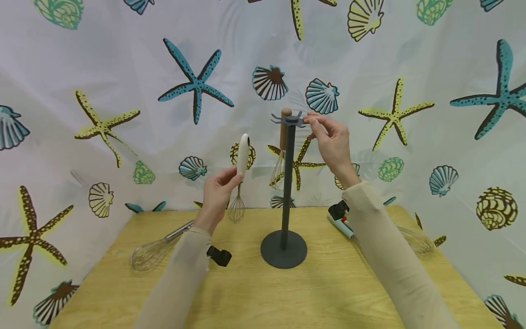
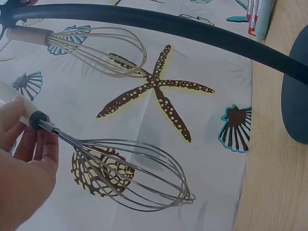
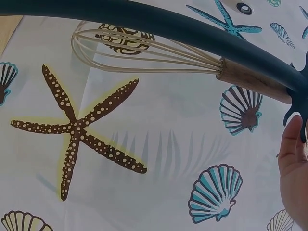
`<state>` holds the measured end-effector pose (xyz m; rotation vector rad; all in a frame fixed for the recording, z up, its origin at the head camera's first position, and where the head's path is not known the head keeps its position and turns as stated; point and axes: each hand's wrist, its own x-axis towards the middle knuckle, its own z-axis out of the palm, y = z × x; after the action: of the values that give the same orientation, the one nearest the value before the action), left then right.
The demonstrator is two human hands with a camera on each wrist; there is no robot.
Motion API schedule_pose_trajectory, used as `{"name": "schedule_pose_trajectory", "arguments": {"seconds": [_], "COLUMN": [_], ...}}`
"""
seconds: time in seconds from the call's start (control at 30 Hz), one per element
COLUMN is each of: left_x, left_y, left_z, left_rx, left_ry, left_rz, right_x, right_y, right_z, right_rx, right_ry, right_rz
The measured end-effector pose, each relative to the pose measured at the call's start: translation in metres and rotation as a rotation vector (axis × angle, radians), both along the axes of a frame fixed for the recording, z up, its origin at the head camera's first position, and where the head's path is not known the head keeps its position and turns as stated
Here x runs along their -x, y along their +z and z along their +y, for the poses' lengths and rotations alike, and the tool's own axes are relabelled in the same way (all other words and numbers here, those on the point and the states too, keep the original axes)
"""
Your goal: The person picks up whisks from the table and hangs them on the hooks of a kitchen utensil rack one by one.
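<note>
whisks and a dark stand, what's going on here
A person's left hand holds a white-handled whisk in the air, wires down, apart from the dark stand. The right hand appears to pinch a hook at the stand's top. A wooden-handled whisk hangs there, wires down. A metal whisk lies on the table to the left; a light-blue handle lies to the right, near the right sleeve.
</note>
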<state>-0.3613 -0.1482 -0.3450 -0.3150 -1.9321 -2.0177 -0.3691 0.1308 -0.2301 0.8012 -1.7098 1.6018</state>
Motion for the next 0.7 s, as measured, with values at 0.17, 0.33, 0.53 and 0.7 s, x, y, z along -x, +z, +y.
{"name": "schedule_pose_trajectory", "arguments": {"seconds": [0.17,0.33,0.53,0.7], "left_x": [0.005,0.006,0.005,0.008], "left_y": [0.009,0.017,0.026,0.033], "left_z": [0.006,0.011,0.021,0.028], "left_rx": [0.010,0.057,0.123,0.105], "left_ry": [0.000,-0.003,0.026,0.027], "left_rz": [0.015,0.068,0.079,0.094], "right_x": [-0.001,0.000,0.002,0.002], "right_y": [0.000,0.000,-0.001,-0.002], "right_z": [0.003,0.001,0.000,0.003], "right_rx": [0.004,0.016,0.033,0.032], "right_ry": [0.007,0.011,0.023,0.014], "right_rz": [0.012,0.010,0.007,0.025]}}
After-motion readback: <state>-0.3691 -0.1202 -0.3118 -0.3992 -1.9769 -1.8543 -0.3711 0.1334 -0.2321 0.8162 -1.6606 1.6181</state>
